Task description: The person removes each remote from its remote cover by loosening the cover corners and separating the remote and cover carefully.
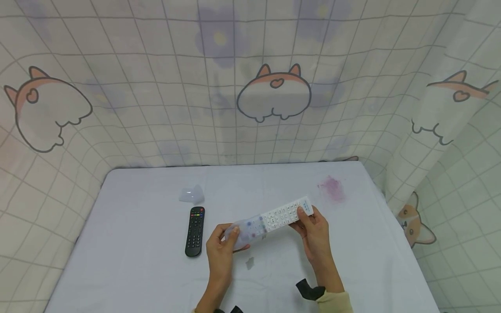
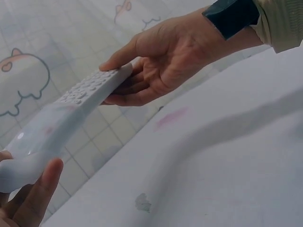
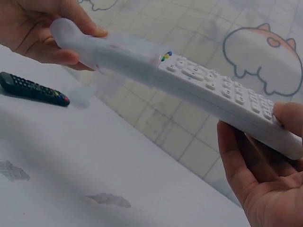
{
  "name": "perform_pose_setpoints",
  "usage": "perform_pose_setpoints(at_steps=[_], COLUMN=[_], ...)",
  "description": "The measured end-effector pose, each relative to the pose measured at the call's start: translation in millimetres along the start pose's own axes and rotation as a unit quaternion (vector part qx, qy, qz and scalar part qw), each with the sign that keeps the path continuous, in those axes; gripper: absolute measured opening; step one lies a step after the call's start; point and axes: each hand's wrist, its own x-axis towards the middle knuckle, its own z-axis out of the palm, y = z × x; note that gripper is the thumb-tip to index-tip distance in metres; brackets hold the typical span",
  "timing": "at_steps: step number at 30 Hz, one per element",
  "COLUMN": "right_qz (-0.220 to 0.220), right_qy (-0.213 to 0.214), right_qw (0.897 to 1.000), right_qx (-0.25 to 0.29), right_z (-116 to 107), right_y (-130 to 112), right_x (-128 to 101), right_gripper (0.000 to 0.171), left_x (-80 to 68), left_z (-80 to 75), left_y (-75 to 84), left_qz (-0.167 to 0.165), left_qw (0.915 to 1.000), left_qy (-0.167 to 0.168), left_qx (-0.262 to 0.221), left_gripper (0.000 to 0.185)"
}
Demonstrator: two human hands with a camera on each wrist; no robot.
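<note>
A white remote control point(image 1: 287, 214) is held up over the table, tilted, its right half bare with rows of white buttons. A translucent patterned sleeve cover point(image 1: 250, 229) wraps its left half. My left hand point(image 1: 221, 248) grips the cover's closed end, thumb on top and fingers beneath. At the bare end of the remote, my right hand point(image 1: 313, 232) pinches it with the thumb on the button face and fingers underneath. In the right wrist view the cover's mouth ends beside the round navigation pad point(image 3: 196, 72).
A black remote point(image 1: 194, 231) lies on the white table point(image 1: 137, 243) left of my hands. Behind it is a crumpled clear plastic piece point(image 1: 192, 194). A pink stain point(image 1: 332, 188) marks the cloth at the back right. A patterned curtain point(image 1: 176, 108) surrounds the table.
</note>
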Motion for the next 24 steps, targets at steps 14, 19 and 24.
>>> perform_pose_setpoints(at_steps=[14, 19, 24], right_qz=[0.016, 0.009, 0.004], right_qy=[-0.040, -0.043, -0.032], right_qw=[0.998, 0.998, 0.998], right_qx=[-0.048, -0.053, -0.045], right_z=[-11.3, -11.9, -11.9], right_y=[1.1, 1.8, 5.6], right_x=[-6.2, -7.8, -9.4], right_gripper=[0.046, 0.054, 0.052], left_x=[5.5, 7.1, 7.1], left_z=[-6.7, -6.8, -5.2], left_y=[2.4, 1.3, 0.3], left_qz=[-0.018, -0.035, -0.049], left_qw=[0.9981, 0.9977, 0.9966], left_qy=[-0.008, -0.015, -0.018], left_qx=[0.058, 0.056, 0.063], left_gripper=[0.029, 0.035, 0.041])
